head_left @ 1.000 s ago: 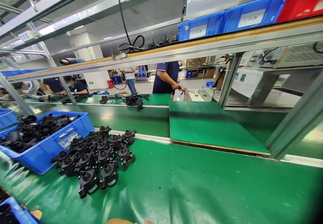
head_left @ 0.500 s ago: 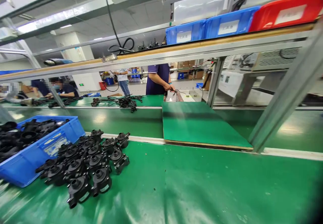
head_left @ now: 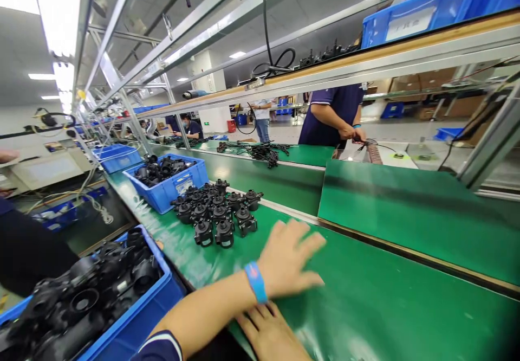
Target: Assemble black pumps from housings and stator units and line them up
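My left hand [head_left: 288, 258], with a blue wristband [head_left: 255, 281] on the wrist, lies flat on the green mat [head_left: 365, 307] with its fingers spread and nothing in it. It rests just right of a cluster of several black plastic pump housings [head_left: 215, 212] that stand on the mat. My right hand [head_left: 268, 334] lies under the left forearm at the mat's near edge, fingers stretched out flat and empty.
A blue bin of black parts [head_left: 168, 179] stands behind the cluster; another blue bin [head_left: 134, 317] sits at lower left. A raised green board [head_left: 406, 214] lies to the right. Across the line a person [head_left: 335, 114] handles a cable. A dark sleeve [head_left: 24, 247] shows at left.
The view has swung left and down along the line. Both my hands have come into view and now lie on the mat beside the housings.
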The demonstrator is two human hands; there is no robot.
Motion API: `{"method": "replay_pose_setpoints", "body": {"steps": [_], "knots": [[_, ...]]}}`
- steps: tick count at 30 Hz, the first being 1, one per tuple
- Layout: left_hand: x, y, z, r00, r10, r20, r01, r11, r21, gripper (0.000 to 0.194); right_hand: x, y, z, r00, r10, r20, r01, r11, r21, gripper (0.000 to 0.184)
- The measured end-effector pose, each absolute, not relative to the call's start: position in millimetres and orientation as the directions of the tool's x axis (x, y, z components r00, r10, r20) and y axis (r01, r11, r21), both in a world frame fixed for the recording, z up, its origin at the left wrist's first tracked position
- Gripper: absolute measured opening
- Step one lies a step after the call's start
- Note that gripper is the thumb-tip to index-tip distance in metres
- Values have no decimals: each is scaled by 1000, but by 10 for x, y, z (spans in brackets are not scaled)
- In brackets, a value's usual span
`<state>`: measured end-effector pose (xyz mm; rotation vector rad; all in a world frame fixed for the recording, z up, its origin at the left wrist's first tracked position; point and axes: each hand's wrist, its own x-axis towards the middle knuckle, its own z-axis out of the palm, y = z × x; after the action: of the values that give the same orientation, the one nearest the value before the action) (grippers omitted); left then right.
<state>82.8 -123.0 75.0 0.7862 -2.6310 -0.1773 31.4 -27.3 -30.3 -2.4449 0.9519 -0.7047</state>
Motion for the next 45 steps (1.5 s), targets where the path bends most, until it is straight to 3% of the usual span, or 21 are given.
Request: {"method": "replay_pose_setpoints", "body": {"steps": [2,5,10,13,15,17,20,22,26,29,36,42,45], "knots": [[1102,-1640,825,-457,-808,371,-865,501,26,96,316,-255,-215,676,-714,182,-510,-632,-584,83],[1412,-2095,803,-273,-897,347,-954,300,26,102,288,-186,-71,675,-735,69,-551,-563,-616,83],[1413,-2193,424,-357,-857,373,-911,408,66,59,283,-136,-4,702,-710,58,-534,-578,-617,79],[1307,-2043,166,-462,-737,494,-810,577,104,52,283,-98,14,632,-744,218,-501,-606,-618,50],[1234,-1947,85,-480,-645,595,-722,675,150,49,212,-105,66,450,-781,432,-480,-620,-621,33],[1128,-1865,109,-423,-557,715,-633,746,206,50,39,-171,161,115,-798,591,-476,-567,-672,27],[881,-1723,299,-262,-427,865,-484,834,265,58,-393,-301,387,-412,-754,511,-362,-379,-852,39],[702,-1591,444,-160,-330,930,-313,911,269,72,-688,-318,571,-522,-759,389,-218,-322,-921,52],[514,-1333,532,-35,-176,984,62,982,178,92,-957,-149,832,-254,-915,315,-47,-314,-948,64],[570,-1257,431,-68,-190,979,135,971,198,90,-915,-15,850,-107,-954,281,-60,-276,-959,65],[703,-1270,353,-149,-264,953,260,919,295,97,-805,30,783,-245,-955,166,14,-174,-985,61],[631,-1226,403,-103,-400,911,338,847,410,81,-835,31,712,-202,-966,162,46,-174,-984,59],[640,-1214,412,-160,-420,893,369,814,449,88,-801,38,694,-178,-975,131,101,-150,-984,59]]}}
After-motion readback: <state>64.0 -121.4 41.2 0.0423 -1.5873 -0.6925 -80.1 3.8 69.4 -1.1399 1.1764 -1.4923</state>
